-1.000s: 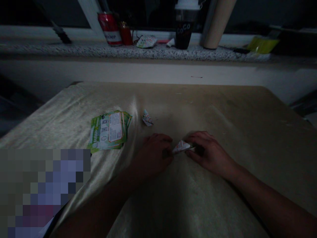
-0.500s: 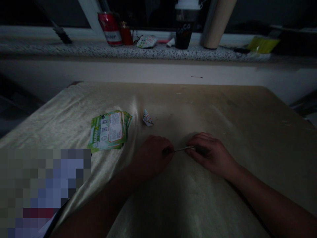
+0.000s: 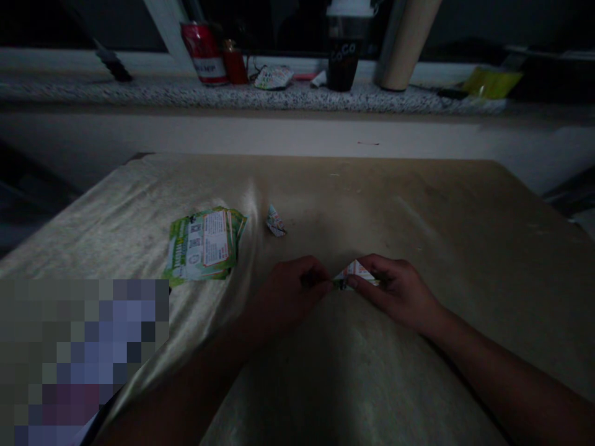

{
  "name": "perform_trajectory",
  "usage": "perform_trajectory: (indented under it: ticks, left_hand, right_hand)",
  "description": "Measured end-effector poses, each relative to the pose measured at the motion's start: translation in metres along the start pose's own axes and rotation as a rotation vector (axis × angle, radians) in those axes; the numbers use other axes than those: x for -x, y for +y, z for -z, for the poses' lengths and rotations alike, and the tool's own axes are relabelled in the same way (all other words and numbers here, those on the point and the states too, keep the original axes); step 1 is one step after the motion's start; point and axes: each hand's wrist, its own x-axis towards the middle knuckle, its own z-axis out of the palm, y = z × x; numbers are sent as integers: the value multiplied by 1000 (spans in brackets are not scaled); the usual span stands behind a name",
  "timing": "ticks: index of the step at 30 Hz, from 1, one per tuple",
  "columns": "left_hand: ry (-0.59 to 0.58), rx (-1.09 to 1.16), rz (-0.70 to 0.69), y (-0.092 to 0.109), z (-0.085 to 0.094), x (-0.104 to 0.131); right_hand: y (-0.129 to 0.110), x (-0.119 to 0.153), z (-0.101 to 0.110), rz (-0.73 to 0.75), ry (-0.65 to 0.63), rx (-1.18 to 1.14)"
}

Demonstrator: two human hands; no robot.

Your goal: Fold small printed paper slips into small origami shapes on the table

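Observation:
A small triangle of folded printed paper (image 3: 357, 270) is held over the near middle of the table. My right hand (image 3: 395, 282) grips it, thumb across the front and fingers behind. At the paper's left corner, the fingertips of my left hand (image 3: 297, 285) are pinched closed on it. Beyond my left hand stands a small folded paper piece (image 3: 276, 222) with a similar print. To the left lies a loose stack of green printed leaflets (image 3: 202, 244).
A shiny beige cloth (image 3: 418, 204) covers the table. On the granite windowsill (image 3: 153, 93) behind it stand a red can (image 3: 204, 52), a red lighter (image 3: 235, 64), a crumpled paper (image 3: 274, 78), a dark lidded cup (image 3: 344, 56), a cardboard tube (image 3: 409, 43) and a yellow packet (image 3: 493, 82).
The folded paper has turned from edge-on, looking like a thin strip, to show its printed triangular face. My hands have stayed in nearly the same place.

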Motion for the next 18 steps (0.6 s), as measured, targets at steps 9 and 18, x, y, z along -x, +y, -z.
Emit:
perform_trajectory:
  ticks: [9, 18]
  left_hand:
    - [-40, 171, 53, 2, 1, 0]
    - [-28, 151, 76, 2, 1, 0]
  right_hand:
    - [5, 0, 0, -114, -72, -76]
    - [-4, 1, 1, -108, -121, -108]
